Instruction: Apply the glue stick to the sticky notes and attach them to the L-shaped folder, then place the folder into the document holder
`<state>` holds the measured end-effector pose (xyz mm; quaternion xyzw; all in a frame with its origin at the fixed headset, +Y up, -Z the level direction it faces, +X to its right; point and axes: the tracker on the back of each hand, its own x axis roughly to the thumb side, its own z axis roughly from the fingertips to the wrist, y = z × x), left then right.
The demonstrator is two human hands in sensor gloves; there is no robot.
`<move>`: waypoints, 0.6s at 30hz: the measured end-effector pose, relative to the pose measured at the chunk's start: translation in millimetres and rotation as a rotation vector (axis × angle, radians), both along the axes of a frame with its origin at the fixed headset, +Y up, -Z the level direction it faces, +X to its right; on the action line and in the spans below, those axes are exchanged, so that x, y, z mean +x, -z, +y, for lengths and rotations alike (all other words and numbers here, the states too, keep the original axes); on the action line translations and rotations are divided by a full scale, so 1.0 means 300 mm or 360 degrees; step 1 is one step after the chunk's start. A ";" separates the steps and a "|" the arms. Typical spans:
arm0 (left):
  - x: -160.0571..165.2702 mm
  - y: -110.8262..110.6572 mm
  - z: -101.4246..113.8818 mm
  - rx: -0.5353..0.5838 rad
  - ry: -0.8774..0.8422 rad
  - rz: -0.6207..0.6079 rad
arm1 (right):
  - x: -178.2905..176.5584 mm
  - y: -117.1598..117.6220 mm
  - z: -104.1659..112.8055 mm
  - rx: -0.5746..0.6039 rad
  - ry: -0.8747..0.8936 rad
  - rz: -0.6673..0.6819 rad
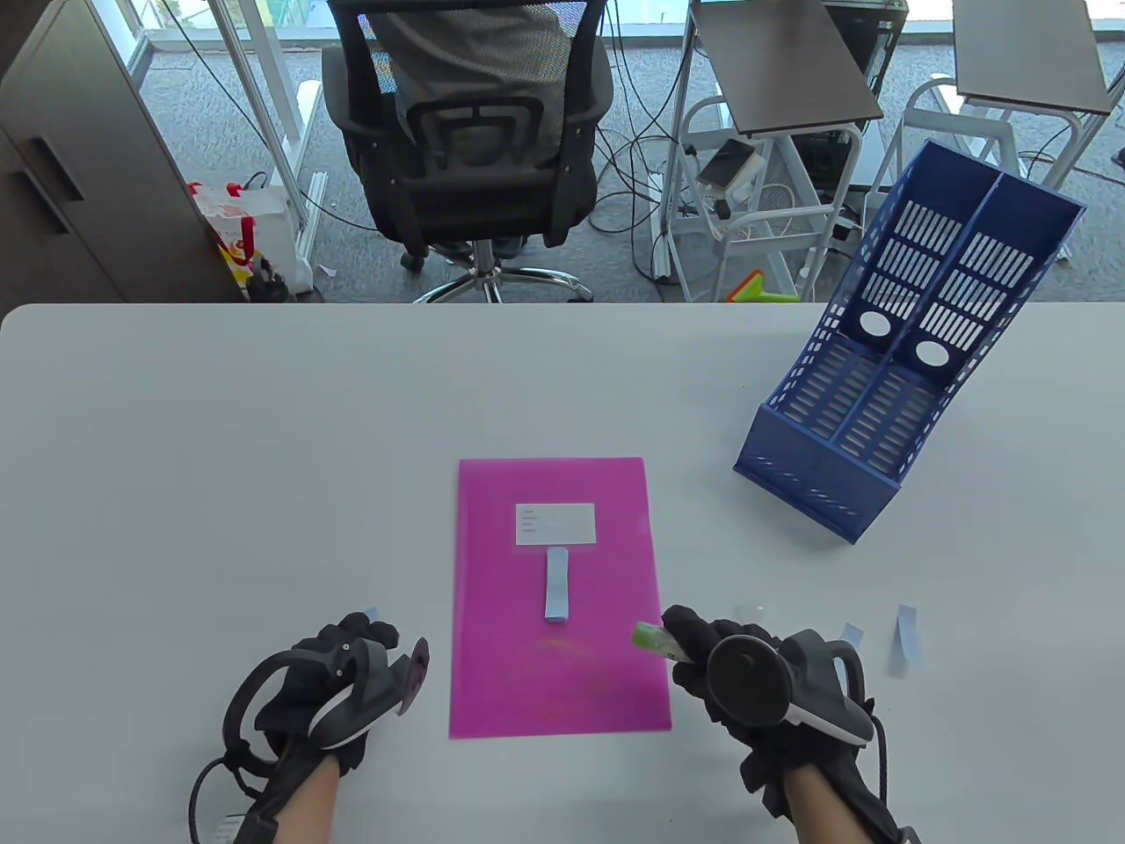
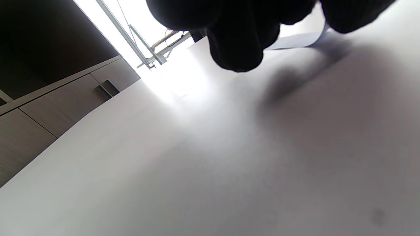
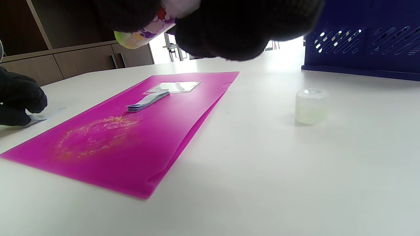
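- The flat magenta plastic L-shaped folder [image 1: 557,598] lay on the white worktop [image 1: 264,457] in the near middle, between the two hands.
- A small stack of pale blue sticky notes [image 1: 557,596] sat on the folder's middle, just near of a white label [image 1: 555,524]; whether it was glued down could not be told.
- A yellowish smear [image 3: 95,134], probably glue residue, marked the folder's near end.
- The right hand [image 1: 747,673], just right of the folder's near corner, curled its grip round a glue stick with a pale green end [image 1: 652,639], that end pointing left toward the folder.
- The glue stick's clear plastic cap [image 3: 311,106] stood on the worktop right of the folder, so the stick looked uncapped and ready.
- The left hand [image 1: 343,677], left of the folder's near edge, pinched a single pale blue sticky note [image 2: 295,41] against the worktop.
- Two more loose pale blue strips [image 1: 905,637] lay on the worktop at the near right.
- The slatted blue plastic document holder [image 1: 896,369] stood at the far right, well apart from the folder, both compartments showing nothing inside.
- Judged from this, the gluing stage was under way: the pinched note seemed next for glue, and sliding the folder into the holder was not yet done.
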<state>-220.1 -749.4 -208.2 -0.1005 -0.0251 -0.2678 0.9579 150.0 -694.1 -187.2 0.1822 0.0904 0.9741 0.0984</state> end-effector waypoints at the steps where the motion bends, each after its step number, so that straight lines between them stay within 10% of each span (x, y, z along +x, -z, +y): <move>1: -0.001 0.000 0.002 0.0014 -0.0031 -0.0004 | 0.000 0.000 0.000 -0.0001 0.0001 -0.0002; 18: 0.089 -0.042 0.121 -0.0017 -0.0585 -0.0306 | 0.016 0.004 0.007 -0.0016 0.0030 -0.0041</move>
